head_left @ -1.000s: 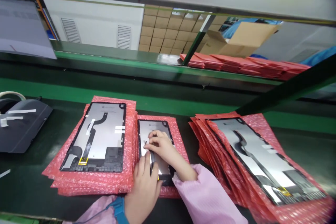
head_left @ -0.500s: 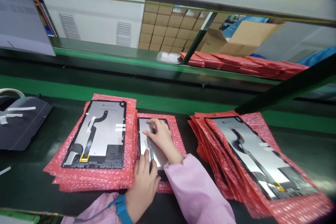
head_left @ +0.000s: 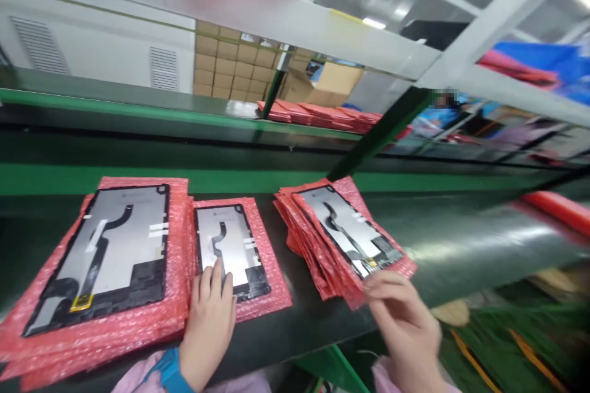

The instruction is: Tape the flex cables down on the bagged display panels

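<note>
Now the middle panel (head_left: 230,249) lies under the left hand (head_left: 209,313).

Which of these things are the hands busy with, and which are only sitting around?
In hand:
- left hand resting on the middle panel
- its red bubble sheet
- right hand at the near edge of the right stack

Lying about:
- left stack
- far red stacks
- cardboard boxes
- green belt
</note>
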The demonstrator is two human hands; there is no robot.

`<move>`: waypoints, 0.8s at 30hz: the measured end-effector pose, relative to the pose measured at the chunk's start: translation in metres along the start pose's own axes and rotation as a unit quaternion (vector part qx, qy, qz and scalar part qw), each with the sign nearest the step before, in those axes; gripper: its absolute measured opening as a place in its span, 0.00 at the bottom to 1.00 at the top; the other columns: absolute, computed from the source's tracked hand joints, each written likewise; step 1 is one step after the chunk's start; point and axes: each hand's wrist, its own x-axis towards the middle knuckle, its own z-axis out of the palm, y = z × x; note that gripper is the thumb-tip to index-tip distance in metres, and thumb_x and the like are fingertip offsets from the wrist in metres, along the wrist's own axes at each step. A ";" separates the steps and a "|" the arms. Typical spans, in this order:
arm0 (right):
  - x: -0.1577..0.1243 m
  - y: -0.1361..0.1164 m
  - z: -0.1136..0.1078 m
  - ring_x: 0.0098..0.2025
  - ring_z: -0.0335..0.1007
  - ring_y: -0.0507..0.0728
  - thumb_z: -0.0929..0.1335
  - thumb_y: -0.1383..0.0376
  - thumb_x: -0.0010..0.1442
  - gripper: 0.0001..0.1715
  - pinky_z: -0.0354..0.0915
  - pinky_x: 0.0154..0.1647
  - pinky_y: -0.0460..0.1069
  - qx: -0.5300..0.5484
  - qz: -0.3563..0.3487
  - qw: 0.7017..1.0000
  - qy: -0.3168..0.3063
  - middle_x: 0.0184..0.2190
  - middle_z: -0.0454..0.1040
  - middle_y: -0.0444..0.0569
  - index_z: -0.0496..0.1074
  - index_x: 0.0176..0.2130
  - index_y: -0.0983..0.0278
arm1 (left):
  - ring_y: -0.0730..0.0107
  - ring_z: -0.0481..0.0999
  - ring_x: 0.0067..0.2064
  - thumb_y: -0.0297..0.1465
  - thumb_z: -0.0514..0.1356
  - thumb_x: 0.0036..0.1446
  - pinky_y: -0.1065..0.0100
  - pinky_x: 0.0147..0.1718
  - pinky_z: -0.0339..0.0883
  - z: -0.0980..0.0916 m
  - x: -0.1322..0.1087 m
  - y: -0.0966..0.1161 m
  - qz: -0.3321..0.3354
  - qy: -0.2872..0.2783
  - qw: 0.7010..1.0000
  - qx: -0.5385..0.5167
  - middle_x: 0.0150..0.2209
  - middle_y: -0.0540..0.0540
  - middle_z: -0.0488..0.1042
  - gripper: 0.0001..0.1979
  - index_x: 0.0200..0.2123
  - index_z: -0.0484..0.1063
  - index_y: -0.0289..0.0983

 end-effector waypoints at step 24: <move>0.015 0.002 -0.040 0.41 0.74 0.58 0.63 0.57 0.68 0.14 0.67 0.43 0.54 -0.210 -0.100 0.953 -0.195 0.39 0.79 0.46 0.78 0.38 0.54 | 0.63 0.78 0.36 0.36 0.66 0.46 0.64 0.36 0.72 0.020 0.132 0.152 -0.228 -0.277 0.380 -0.853 0.37 0.42 0.77 0.21 0.43 0.70 0.33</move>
